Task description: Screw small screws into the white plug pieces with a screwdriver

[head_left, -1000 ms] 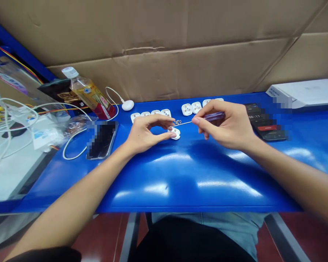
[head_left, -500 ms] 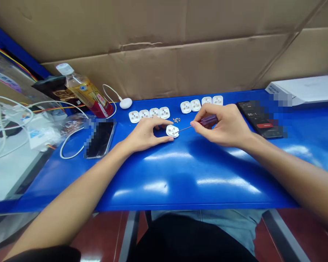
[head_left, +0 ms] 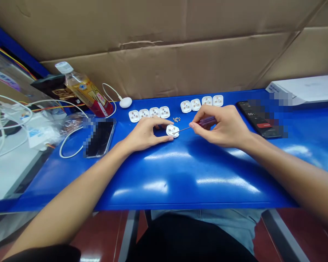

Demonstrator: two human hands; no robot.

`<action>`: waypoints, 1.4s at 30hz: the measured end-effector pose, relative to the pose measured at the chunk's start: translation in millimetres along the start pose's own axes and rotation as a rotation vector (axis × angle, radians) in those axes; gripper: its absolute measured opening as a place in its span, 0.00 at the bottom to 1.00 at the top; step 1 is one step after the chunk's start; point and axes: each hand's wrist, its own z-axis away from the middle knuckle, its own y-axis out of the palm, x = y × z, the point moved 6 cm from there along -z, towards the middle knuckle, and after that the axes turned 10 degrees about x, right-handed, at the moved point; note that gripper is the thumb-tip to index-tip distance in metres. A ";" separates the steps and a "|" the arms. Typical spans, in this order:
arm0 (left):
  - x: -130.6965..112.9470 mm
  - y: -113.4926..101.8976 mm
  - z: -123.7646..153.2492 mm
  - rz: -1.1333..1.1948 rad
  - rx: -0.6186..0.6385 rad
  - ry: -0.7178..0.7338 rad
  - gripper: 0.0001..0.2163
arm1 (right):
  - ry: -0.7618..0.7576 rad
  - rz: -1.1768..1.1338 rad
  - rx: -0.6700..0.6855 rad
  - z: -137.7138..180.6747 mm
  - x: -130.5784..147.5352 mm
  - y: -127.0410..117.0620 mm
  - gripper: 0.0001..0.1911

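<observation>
My left hand [head_left: 146,133] pinches a small white plug part [head_left: 172,130] flat on the blue table [head_left: 180,174], thumb and forefinger at its sides. My right hand [head_left: 224,125] grips a screwdriver with a purple handle [head_left: 206,122]; its thin metal shaft points left and its tip rests on the plug part. A little heap of tiny screws [head_left: 176,119] lies just behind the part.
Two rows of several white plug parts [head_left: 149,113] [head_left: 201,103] lie at the back. A phone [head_left: 100,137] and white cable are left, a drink bottle [head_left: 83,92] behind. A dark timer device [head_left: 258,118] and white box [head_left: 303,89] are right. Cardboard walls the back.
The screwdriver tip has come down from near the screws onto the plug part. My left hand has lowered and steadied the part on the table.
</observation>
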 end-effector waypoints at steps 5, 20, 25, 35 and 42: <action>0.2 0.2 0.0 0.001 -0.001 0.008 0.22 | -0.011 0.008 0.007 0.3 0.2 0.1 0.04; 2.1 2.6 -0.8 0.050 0.004 -0.017 0.20 | -0.154 0.311 0.051 4.2 14.9 0.7 0.04; 1.5 2.5 -1.0 0.043 -0.004 -0.007 0.20 | -0.171 0.245 0.089 4.8 18.3 0.9 0.14; 1.2 2.6 -0.8 0.039 -0.004 -0.024 0.21 | -0.115 0.207 0.102 3.4 15.0 1.6 0.13; 2.4 3.5 -0.5 0.039 -0.002 -0.027 0.22 | -0.003 0.184 0.043 1.2 8.3 0.6 0.08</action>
